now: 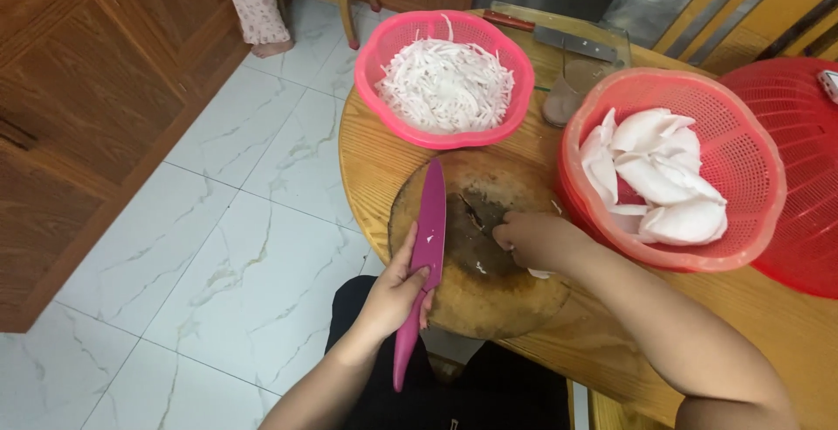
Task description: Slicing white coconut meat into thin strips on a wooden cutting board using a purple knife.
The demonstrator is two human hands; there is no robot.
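My left hand [397, 295] grips a magenta knife [429, 212] by its handle, the blade pointing away from me over the left side of a round wooden chopping block [489, 299]. My right hand [532, 240] rests on the block with fingers curled over a small white piece [539, 273] that is mostly hidden. A pink basket [419, 129] of thin white shreds [447, 85] sits beyond the block. To the right, a red basket [751, 212] holds several large white curved slices [663, 177].
The round wooden table [375, 159] carries a clear container [572, 89] with a cleaver [572, 43] across it, and another red basket [803, 133] at far right. White tiled floor [201, 247] lies left, beside wooden cabinets [78, 107]. Another person's foot [266, 46] stands by a chair.
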